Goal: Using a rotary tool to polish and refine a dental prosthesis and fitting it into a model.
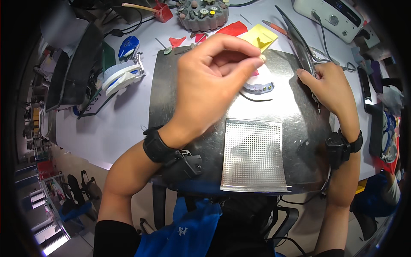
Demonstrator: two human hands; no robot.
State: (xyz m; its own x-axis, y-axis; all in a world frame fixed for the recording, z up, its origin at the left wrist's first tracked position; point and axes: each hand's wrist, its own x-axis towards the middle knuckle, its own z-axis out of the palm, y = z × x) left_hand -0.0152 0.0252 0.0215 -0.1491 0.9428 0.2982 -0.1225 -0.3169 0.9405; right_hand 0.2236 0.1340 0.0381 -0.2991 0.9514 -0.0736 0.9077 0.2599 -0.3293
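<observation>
Thumb and forefinger of my left hand pinch a small, pale, tooth-like piece above the work board. Below it lies a grey-blue dental arch model with gold-coloured spots, partly covered by that hand. A thin dark curved strip rests beside the model. My right hand is closed round a long, dark, tapered tool; its thin tip points down toward the board. I cannot make out exactly what kind of tool it is. Near the board's front edge lies a perforated metal plate.
The dark metal board covers the table's middle. Behind it stand a grey bur holder, red scraps and a yellow paper. A mounted dental model is at left; a white control box stands back right.
</observation>
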